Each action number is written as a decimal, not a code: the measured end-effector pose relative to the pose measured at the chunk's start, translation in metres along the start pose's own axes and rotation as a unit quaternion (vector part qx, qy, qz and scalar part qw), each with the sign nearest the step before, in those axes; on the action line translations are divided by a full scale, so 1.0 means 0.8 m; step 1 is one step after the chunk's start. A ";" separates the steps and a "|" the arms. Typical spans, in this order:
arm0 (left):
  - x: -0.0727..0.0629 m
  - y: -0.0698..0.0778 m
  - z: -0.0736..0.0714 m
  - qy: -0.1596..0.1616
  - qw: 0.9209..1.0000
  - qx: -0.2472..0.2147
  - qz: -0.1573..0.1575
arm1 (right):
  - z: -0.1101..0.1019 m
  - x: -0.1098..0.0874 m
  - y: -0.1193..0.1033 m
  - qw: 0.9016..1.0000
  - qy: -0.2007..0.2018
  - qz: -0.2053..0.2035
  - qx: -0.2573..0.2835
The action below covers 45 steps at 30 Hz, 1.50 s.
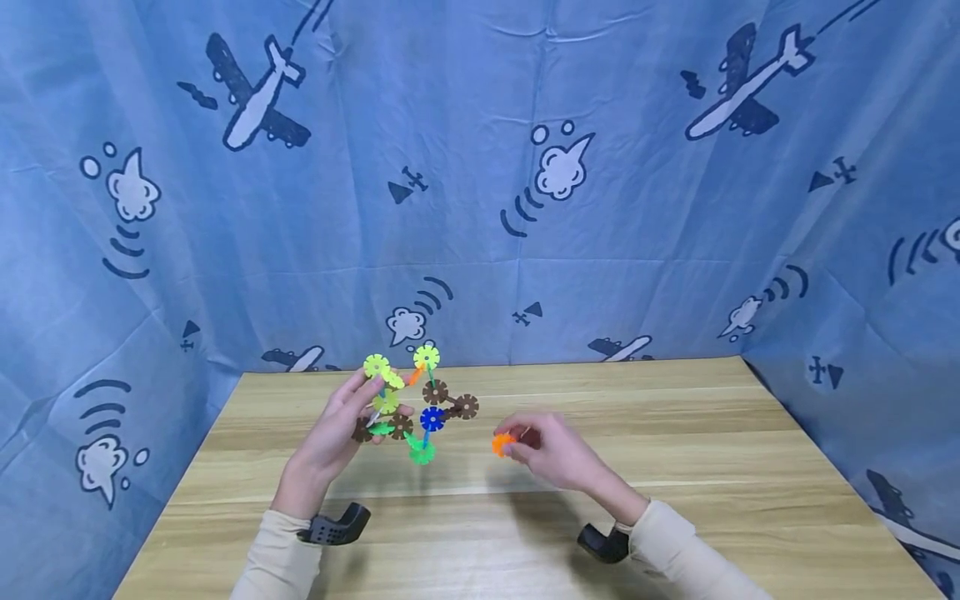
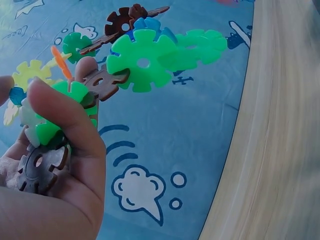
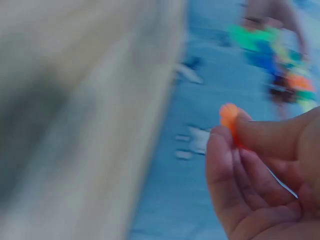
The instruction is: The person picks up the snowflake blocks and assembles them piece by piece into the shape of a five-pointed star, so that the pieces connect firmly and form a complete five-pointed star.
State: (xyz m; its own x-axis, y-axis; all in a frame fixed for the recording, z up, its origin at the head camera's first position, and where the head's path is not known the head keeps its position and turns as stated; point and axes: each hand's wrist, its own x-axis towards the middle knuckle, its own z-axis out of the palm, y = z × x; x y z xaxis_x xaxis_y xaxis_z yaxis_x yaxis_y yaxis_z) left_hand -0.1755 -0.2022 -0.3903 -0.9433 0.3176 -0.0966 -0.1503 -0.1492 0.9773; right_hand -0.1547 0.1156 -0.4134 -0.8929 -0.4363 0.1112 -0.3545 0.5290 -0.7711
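My left hand holds up a linked chain of notched plastic discs, its fingers and thumb curled round the left side. Yellow-green discs stand at the top of the chain, brown discs and a blue disc on the right, and a green disc hangs lowest. In the left wrist view a dark brown disc lies against the palm. To the right of the chain and apart from it, my right hand pinches a single orange disc between thumb and fingers.
A wood-grain table lies under both hands. Behind it and along its sides hangs a blue curtain printed with planes and clouds. Each wrist wears a black camera mount.
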 end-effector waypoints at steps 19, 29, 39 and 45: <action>0.006 0.000 0.056 -0.101 0.994 0.017 0.030 | -0.023 0.041 -0.093 0.980 0.086 -0.012 0.178; 0.006 -0.012 0.068 -0.119 0.992 0.023 0.029 | -0.015 0.036 -0.085 0.980 0.053 0.020 0.191; 0.009 -0.019 0.080 -0.082 0.993 0.071 0.046 | -0.013 0.031 -0.080 0.985 0.066 0.011 0.158; 0.008 -0.020 0.079 -0.073 0.995 0.050 0.056 | -0.019 0.027 -0.078 0.989 0.089 -0.009 0.121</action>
State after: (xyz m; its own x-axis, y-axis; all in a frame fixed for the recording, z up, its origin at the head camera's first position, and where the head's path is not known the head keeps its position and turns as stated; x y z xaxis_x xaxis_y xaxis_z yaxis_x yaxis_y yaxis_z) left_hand -0.1601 -0.1386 -0.3949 -0.8987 0.4371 0.0358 -0.0090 -0.1000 0.9949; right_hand -0.1559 0.0842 -0.3531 -0.9294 -0.2972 0.2189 -0.3138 0.3238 -0.8926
